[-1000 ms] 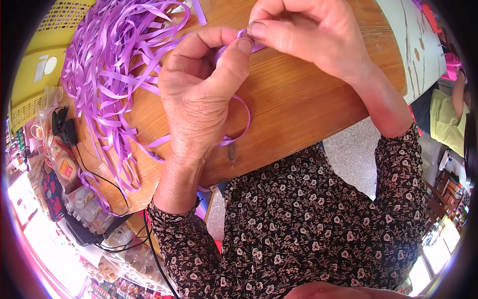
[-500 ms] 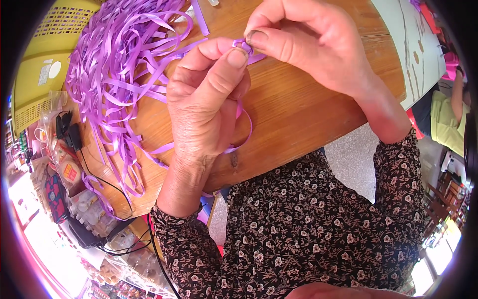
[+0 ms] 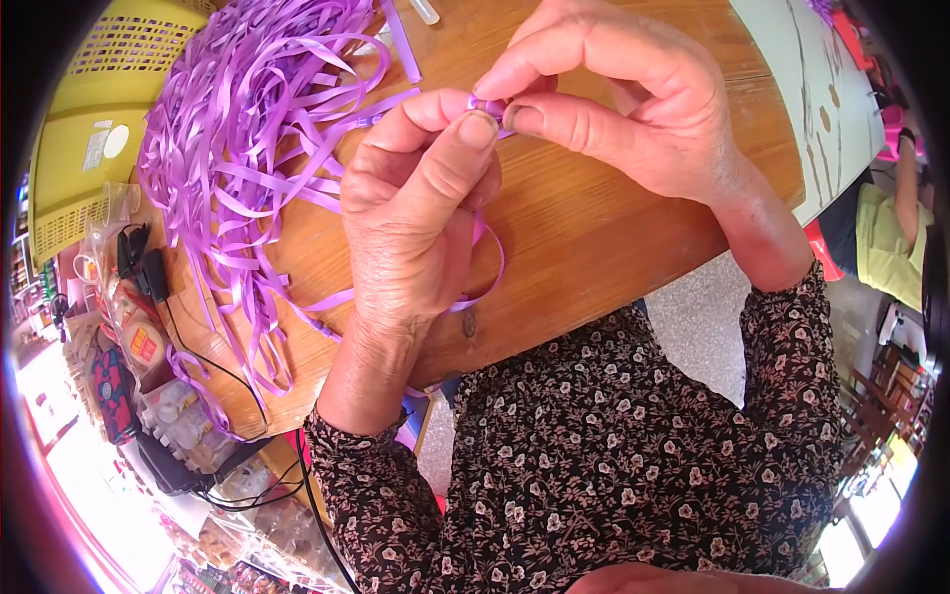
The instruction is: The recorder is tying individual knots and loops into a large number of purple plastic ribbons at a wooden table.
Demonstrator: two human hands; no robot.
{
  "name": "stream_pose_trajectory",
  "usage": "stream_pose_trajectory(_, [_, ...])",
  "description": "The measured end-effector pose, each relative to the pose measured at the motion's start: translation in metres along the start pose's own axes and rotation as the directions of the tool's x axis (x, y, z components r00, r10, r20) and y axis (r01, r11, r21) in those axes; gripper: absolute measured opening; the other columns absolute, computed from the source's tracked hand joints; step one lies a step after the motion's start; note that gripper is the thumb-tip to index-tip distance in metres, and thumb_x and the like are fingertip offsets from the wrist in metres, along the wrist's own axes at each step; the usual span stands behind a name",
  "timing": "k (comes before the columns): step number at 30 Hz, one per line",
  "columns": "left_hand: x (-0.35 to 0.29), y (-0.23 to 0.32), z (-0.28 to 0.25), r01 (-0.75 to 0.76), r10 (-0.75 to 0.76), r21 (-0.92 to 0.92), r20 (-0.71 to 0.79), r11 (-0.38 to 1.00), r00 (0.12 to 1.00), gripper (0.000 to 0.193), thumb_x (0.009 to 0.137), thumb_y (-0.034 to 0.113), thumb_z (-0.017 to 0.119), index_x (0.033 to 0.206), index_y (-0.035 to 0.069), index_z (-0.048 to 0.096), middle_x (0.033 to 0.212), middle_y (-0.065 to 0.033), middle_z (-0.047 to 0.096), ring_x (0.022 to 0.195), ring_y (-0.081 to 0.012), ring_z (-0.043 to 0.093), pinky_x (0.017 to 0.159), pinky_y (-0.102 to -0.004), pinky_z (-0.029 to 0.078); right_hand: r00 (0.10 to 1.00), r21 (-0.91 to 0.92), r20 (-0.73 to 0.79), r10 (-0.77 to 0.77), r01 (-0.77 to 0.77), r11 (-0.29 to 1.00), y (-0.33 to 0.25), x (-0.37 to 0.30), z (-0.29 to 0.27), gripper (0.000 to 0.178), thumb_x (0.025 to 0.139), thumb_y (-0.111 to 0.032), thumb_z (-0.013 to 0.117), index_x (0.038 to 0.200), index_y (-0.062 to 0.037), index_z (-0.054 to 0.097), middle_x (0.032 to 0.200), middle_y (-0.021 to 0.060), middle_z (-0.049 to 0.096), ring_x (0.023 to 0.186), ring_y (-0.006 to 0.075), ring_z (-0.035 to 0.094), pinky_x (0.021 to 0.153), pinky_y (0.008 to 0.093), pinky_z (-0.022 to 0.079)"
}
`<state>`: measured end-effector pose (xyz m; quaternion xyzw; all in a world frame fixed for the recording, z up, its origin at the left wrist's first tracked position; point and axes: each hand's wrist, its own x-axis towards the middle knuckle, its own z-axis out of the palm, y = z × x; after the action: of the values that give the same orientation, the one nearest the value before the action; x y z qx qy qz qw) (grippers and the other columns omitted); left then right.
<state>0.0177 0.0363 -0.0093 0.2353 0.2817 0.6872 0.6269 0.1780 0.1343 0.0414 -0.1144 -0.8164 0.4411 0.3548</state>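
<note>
My left hand [image 3: 416, 218] and my right hand [image 3: 623, 99] meet above a round wooden table [image 3: 604, 228]. Both pinch the same purple ribbon strip [image 3: 487, 104] between thumb and fingertips, where it is folded small. The strip's loose end curls down under my left palm [image 3: 485, 282]. A big tangled pile of purple ribbon strips [image 3: 257, 129] lies on the table left of my left hand, with some strands hanging over the table's edge.
A yellow plastic basket [image 3: 89, 148] stands at the far left. Small packets, black cables and a charger [image 3: 148, 277] lie below the table's left edge. Another person in a yellow-green garment [image 3: 891, 247] is at the right. A white table [image 3: 821, 89] stands at upper right.
Both hands have drifted slightly lower in view while staying pinched on the ribbon; the fingers have shifted along the small fold. The ribbon pile has not moved.
</note>
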Motion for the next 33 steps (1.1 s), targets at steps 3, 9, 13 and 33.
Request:
stream_pose_trajectory(3, [0.0, 0.002, 0.004, -0.015, 0.008, 0.168, 0.043, 0.986, 0.999, 0.016, 0.089, 0.008, 0.056, 0.104, 0.001, 0.058, 0.077, 0.0019, 0.053, 0.063, -0.0055, 0.04, 0.059, -0.0208, 0.035, 0.998, -0.033, -0.006, -0.064, 0.064, 0.997, 0.002, -0.001, -0.002, 0.017, 0.077, -0.001, 0.068, 0.093, -0.0047, 0.066, 0.084, 0.0055, 0.061, 0.075, 0.0191, 0.06, 0.062, 0.0264, 0.046])
stream_pose_trajectory(9, [0.001, 0.002, 0.003, 0.036, -0.029, 0.219, -0.035, 0.975, 0.999, 0.017, 0.089, 0.008, 0.056, 0.103, -0.001, 0.058, 0.073, 0.0025, 0.05, 0.06, -0.0055, 0.037, 0.055, -0.0203, 0.031, 0.993, -0.209, 0.062, -0.101, 0.112, 0.972, 0.016, 0.004, -0.004, 0.016, 0.076, -0.002, 0.069, 0.091, -0.0065, 0.066, 0.082, 0.0044, 0.058, 0.074, 0.0188, 0.059, 0.059, 0.0258, 0.046])
stream_pose_trajectory(13, [0.002, 0.003, -0.01, 0.071, -0.072, 0.116, 0.01, 0.991, 0.997, 0.014, 0.087, 0.003, 0.058, 0.101, -0.001, 0.06, 0.08, 0.0004, 0.056, 0.064, -0.0049, 0.043, 0.055, -0.0187, 0.033, 0.877, -0.324, 0.071, -0.475, 0.47, 0.821, 0.016, 0.007, 0.0, 0.013, 0.076, -0.003, 0.069, 0.087, -0.0062, 0.064, 0.083, 0.0051, 0.059, 0.075, 0.0198, 0.059, 0.06, 0.0267, 0.046])
stream_pose_trajectory(33, [-0.002, 0.007, 0.005, -0.042, 0.083, 0.371, -0.096, 0.928, 0.992, 0.011, 0.082, -0.001, 0.064, 0.093, 0.0, 0.063, 0.086, 0.0003, 0.061, 0.077, -0.0041, 0.054, 0.069, -0.0162, 0.041, 0.847, -0.076, 0.045, -0.529, 0.531, 0.844, 0.06, 0.003, -0.004, 0.004, 0.081, -0.003, 0.064, 0.082, -0.0031, 0.06, 0.081, 0.0052, 0.059, 0.079, 0.0141, 0.057, 0.072, 0.0241, 0.043])
